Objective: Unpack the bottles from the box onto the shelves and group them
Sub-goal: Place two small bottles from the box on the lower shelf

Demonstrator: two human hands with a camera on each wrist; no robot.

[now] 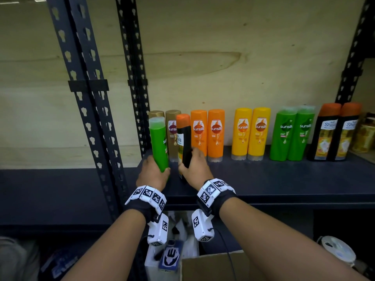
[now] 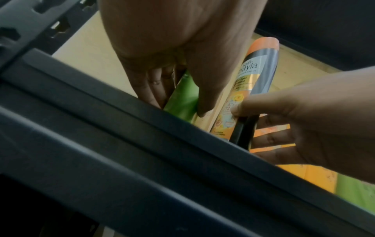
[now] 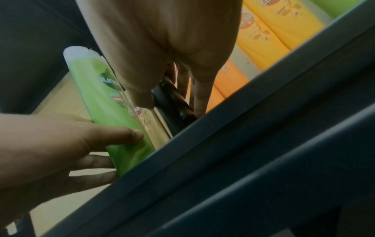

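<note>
My left hand [image 1: 154,173] grips a green Sunsilk bottle [image 1: 159,142] low down, holding it upright over the dark shelf [image 1: 284,179]. My right hand [image 1: 194,167] grips a black bottle with an orange cap [image 1: 183,138] beside it. Both bottles stand in front of two brown Sunsilk bottles [image 1: 172,130] at the left end of the row. In the left wrist view my thumb lies on the green bottle [image 2: 182,99], and the black bottle [image 2: 257,77] is to its right. The right wrist view shows the green bottle [image 3: 109,102] and the black bottle [image 3: 172,104] under my fingers.
Along the shelf stand pairs of orange bottles [image 1: 207,132], yellow bottles [image 1: 251,132], green bottles [image 1: 292,132] and black orange-capped bottles [image 1: 334,132]. A perforated metal upright [image 1: 134,78] rises at the left. A cardboard box [image 1: 213,266] sits below, near my wrists.
</note>
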